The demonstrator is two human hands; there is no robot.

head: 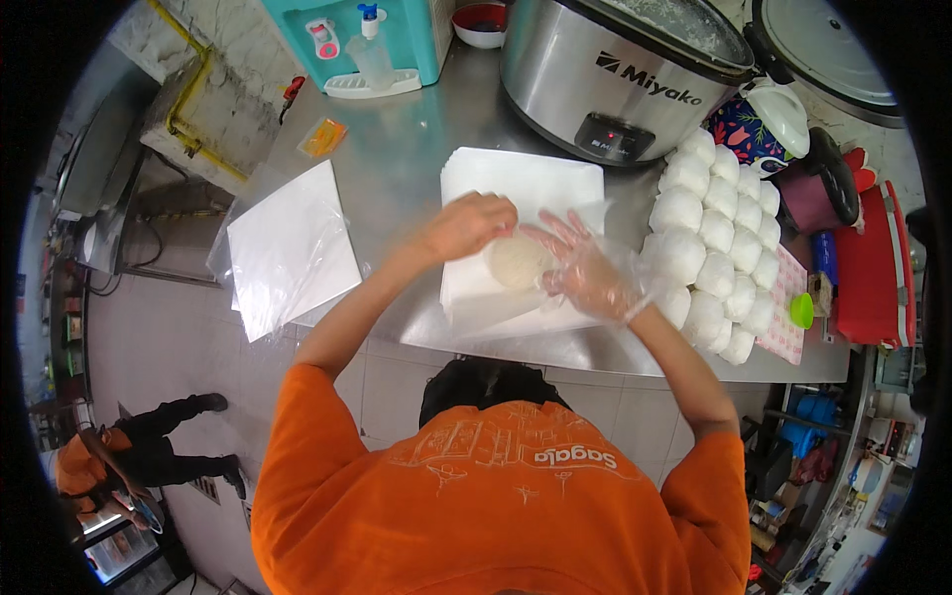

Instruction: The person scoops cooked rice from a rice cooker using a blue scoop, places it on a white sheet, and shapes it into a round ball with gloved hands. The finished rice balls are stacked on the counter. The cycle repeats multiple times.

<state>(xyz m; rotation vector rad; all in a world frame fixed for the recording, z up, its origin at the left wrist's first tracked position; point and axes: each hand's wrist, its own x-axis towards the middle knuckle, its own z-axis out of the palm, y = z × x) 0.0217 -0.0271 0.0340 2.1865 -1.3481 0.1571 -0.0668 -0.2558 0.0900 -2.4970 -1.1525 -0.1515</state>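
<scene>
A rounded portion of cooked rice (518,262) lies on a stack of white wrapping paper (528,175) at the steel counter's front edge. At the rice's upper left is my bare left hand (476,223), its fingers curled in; whether they pinch anything is hidden. My right hand (584,271), in a clear plastic glove, is spread at the right side of the rice with fingers apart. Beyond it, wrapped white bundles (718,230) are piled in rows. More white sheets (294,249) lie in clear plastic on the left.
A large Miyako rice cooker (625,82) full of rice stands behind the paper. A turquoise water dispenser (357,44) is at the back left, near a small orange packet (323,137). A red cooler box (874,275) stands at the right. Another person (141,454) is at the far left.
</scene>
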